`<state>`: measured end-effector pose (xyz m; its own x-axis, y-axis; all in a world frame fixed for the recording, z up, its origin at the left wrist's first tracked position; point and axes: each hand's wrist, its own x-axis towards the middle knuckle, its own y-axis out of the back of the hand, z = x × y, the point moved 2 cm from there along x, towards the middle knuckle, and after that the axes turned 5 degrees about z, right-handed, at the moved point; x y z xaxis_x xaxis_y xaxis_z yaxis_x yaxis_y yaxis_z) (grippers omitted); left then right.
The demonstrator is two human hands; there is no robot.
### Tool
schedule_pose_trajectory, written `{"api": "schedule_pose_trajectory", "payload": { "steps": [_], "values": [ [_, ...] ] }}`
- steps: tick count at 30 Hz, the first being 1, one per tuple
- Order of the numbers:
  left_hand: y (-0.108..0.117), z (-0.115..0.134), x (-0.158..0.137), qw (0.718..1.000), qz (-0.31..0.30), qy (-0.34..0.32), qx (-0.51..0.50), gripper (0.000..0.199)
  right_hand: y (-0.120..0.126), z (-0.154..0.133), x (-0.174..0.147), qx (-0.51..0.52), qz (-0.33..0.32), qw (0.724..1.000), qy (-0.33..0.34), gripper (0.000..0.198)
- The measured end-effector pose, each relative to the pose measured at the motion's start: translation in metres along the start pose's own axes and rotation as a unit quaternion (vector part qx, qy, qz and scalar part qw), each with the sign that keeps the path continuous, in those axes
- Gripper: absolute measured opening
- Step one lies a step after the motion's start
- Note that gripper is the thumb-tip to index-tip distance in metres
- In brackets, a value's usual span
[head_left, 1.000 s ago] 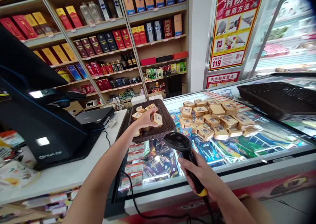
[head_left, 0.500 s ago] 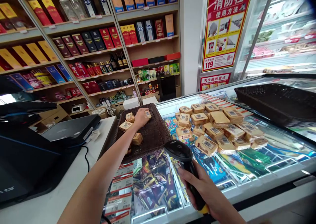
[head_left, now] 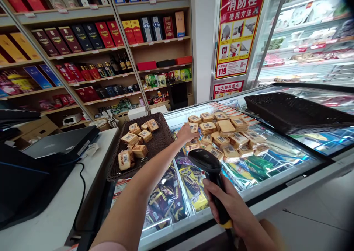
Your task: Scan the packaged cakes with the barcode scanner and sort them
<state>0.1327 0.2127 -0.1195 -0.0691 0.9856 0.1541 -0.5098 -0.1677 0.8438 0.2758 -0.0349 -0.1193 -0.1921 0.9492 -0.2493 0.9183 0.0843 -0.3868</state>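
Note:
My right hand [head_left: 231,203] is wrapped round the handle of a black barcode scanner [head_left: 206,161], its head pointing up and left over the glass. My left hand [head_left: 186,133] reaches across to the left edge of a pile of wrapped bread packets [head_left: 225,127], with its fingers closed on one bread packet [head_left: 193,126]; some fingertips are hidden. The pile lies on the glass top of a chest freezer [head_left: 190,210]. To the left, a dark woven basket [head_left: 163,147] holds several similar packets [head_left: 139,150].
A second dark basket [head_left: 293,111] stands on the freezer at the right. A counter [head_left: 55,203] with a black till device [head_left: 22,177] and a cable lies to my left. Shelves of boxes [head_left: 80,39] and a red poster [head_left: 238,31] are behind.
My left hand has moved right, from a packet in the basket to a packet at the pile's left edge. The view has shifted right; the scanner stays in my right hand.

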Motion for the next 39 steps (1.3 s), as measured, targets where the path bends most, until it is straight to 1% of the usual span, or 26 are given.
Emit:
{"api": "schedule_pose_trajectory", "payload": {
  "steps": [1,3,4,6,9,11,13,16,19,22,26,29,32,39],
  "values": [
    [0.003,0.002,-0.002,1.0,0.01,0.009,0.005,0.075,0.004,-0.001,-0.003,0.002,0.002,1.0,0.004,0.047],
    [0.018,0.003,-0.007,1.0,0.011,0.015,-0.009,0.069,0.01,-0.004,-0.008,0.006,0.007,1.0,0.008,0.047],
    [0.028,0.003,-0.012,1.0,0.013,0.01,-0.019,0.066,0.013,-0.005,-0.011,0.006,0.009,1.0,0.008,0.048],
    [0.053,-0.001,-0.024,0.999,0.034,-0.021,-0.027,0.062,0.014,-0.008,-0.016,0.007,0.008,1.0,0.013,0.049],
    [0.086,-0.011,-0.053,0.992,0.087,-0.089,-0.028,0.059,0.006,-0.013,-0.025,0.014,-0.009,0.999,0.028,0.049],
    [0.101,-0.02,-0.077,0.986,0.111,-0.118,-0.026,0.059,-0.003,-0.014,-0.032,0.019,-0.025,0.999,0.031,0.049],
    [0.11,-0.03,-0.101,0.982,0.127,-0.136,-0.027,0.059,-0.013,-0.012,-0.039,0.015,-0.045,0.998,0.028,0.049],
    [0.118,-0.046,-0.135,0.977,0.136,-0.155,-0.047,0.06,-0.023,-0.008,-0.049,0.0,-0.068,0.998,0.016,0.049],
    [0.123,-0.062,-0.163,0.976,0.137,-0.158,-0.062,0.061,-0.028,-0.005,-0.059,-0.016,-0.08,0.997,0.009,0.05],
    [0.126,-0.075,-0.186,0.977,0.131,-0.154,-0.069,0.062,-0.032,-0.005,-0.067,-0.016,-0.088,0.996,0.011,0.049],
    [0.126,-0.086,-0.212,0.975,0.126,-0.165,-0.08,0.062,-0.039,-0.004,-0.073,-0.008,-0.106,0.994,0.012,0.046],
    [0.127,-0.089,-0.226,0.975,0.13,-0.162,-0.077,0.063,-0.045,0.002,-0.075,0.0,-0.124,0.992,-0.004,0.045],
    [0.13,-0.091,-0.235,0.976,0.132,-0.156,-0.074,0.063,-0.049,0.008,-0.078,0.007,-0.137,0.991,-0.003,0.045],
    [0.133,-0.093,-0.24,0.977,0.131,-0.15,-0.08,0.061,-0.051,0.009,-0.082,0.003,-0.141,0.99,0.007,0.045]
  ]
}}
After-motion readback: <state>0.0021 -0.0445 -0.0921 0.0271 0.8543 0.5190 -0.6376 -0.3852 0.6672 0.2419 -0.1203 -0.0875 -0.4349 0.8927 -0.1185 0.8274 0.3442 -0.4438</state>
